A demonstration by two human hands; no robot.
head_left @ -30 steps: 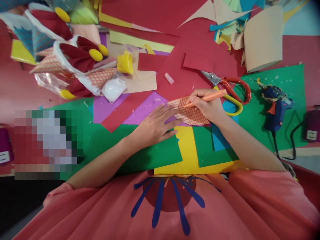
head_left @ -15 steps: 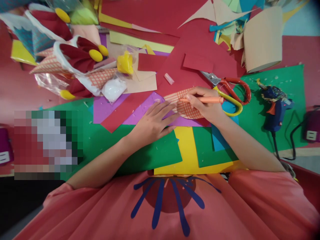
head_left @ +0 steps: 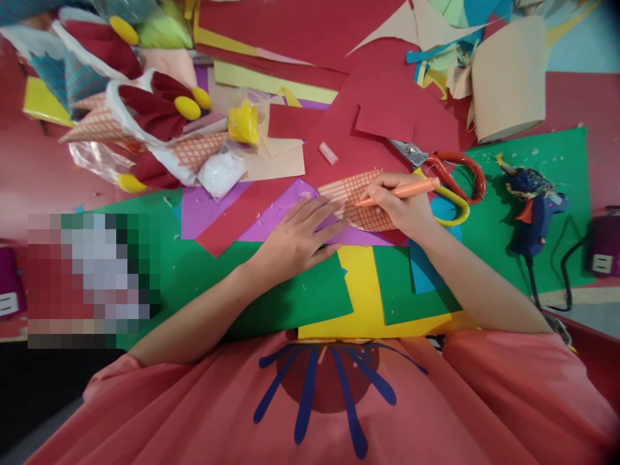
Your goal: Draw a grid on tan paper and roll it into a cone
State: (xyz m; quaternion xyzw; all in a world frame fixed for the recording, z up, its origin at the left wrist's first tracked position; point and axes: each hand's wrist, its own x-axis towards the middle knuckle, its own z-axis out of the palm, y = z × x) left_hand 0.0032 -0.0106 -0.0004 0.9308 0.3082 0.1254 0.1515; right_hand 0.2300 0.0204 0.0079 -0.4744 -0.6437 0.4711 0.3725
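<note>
An orange marker (head_left: 414, 188) sits between the fingers of my right hand (head_left: 404, 205), its tip on a cream paper piece (head_left: 364, 187) that bears an orange grid of crossing lines. The right part of that piece is hidden under the hand. My left hand (head_left: 305, 236) lies flat with fingers spread, their tips on the piece's left end and the purple paper (head_left: 261, 223) beneath. A small pinkish marker cap (head_left: 328, 153) lies just above the piece. Scissors (head_left: 436, 169) with one red and one yellow handle rest beyond my right hand.
A blue glue gun (head_left: 533, 223) with a cord lies on green sheet at the right. Behind it stands a beige paper cylinder (head_left: 508, 77). Paper cones with red insides (head_left: 145, 110) and yellow ovals fill the upper left, beside a small bag of white material (head_left: 221, 171). Red paper (head_left: 382, 84) covers the back.
The marker's tip has shifted slightly right and down on the gridded piece, and its back end has tilted up. My left hand stays in place.
</note>
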